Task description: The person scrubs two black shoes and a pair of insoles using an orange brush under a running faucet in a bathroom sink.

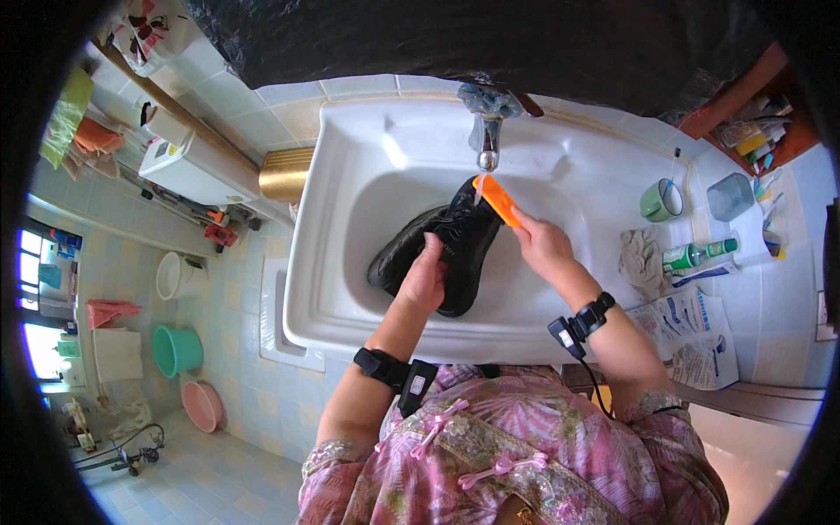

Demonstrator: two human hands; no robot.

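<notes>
In the white sink (306, 262) a black lace-up shoe (471, 254) is held tilted, its toe below the metal tap (487, 157). My left hand (423, 278) grips this shoe around its opening, the thumb lying along the near side. A second black shoe (398, 254) rests in the basin to the left, partly covered by the first one and my hand. My right hand (544, 247) is closed on an orange brush (497, 199), pressed against the shoe's toe. The brush's bristles are hard to make out. A thin stream of water seems to fall there.
On the right ledge are a green mug (661, 201), a grey cloth (641, 262), a green-and-white tube (682, 257) and a printed plastic bag (691, 332). Black sheeting (455, 44) hangs beyond the tap. A green basin (178, 351) and a pink basin (202, 406) are on the left.
</notes>
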